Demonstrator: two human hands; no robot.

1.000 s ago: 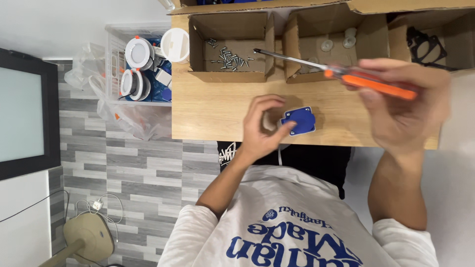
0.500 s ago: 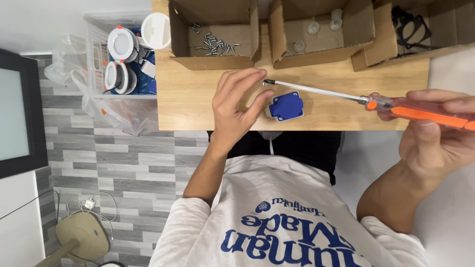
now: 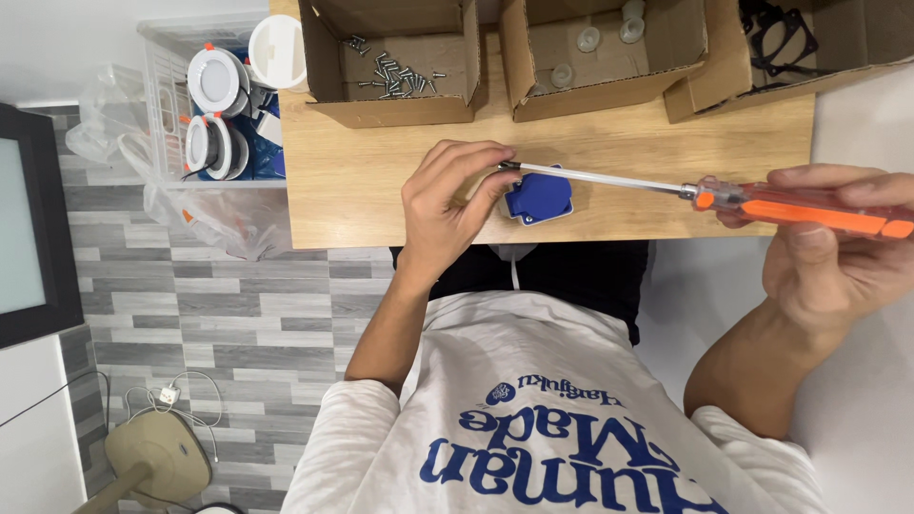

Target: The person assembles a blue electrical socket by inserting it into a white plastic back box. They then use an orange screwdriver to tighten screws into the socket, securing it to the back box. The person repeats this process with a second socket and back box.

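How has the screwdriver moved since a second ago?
Yes. The screwdriver has dropped toward the table's near edge: it was angled up over the screw box, and now its tip lies beside the blue part.

Single head cam, looking steeply down the wearer's own torso; picture reads upside down, white shirt [image 3: 562, 419] at bottom, wooden table [image 3: 381, 190] across the top. Close range: both forearms fill mid-frame. Grey tile floor [image 3: 219, 314] runs down the left, cardboard boxes [image 3: 400, 57] clipped by the top edge. No second view.
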